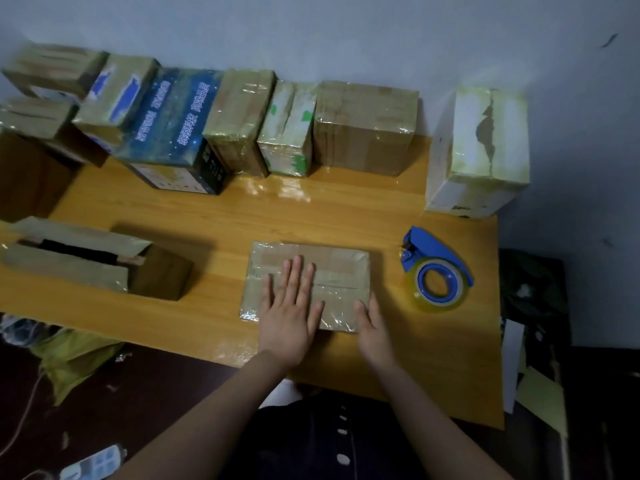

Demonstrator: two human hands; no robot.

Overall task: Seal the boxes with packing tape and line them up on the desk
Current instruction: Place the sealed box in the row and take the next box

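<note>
Left hand (290, 308) pressing flat, fingers spread wide, on small box (341, 271); right hand (372, 323) touching its near-right corner, holding nothing. Tape dispenser (437, 271) lying right. Risk: uneven pressure wrinkling tape.

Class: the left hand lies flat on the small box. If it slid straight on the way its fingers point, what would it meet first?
The left hand would cross the small box and bare desk, then probably meet the green-and-white box in the back row; depth is unclear.

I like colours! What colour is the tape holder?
The tape holder is blue; head view shows it.
</note>
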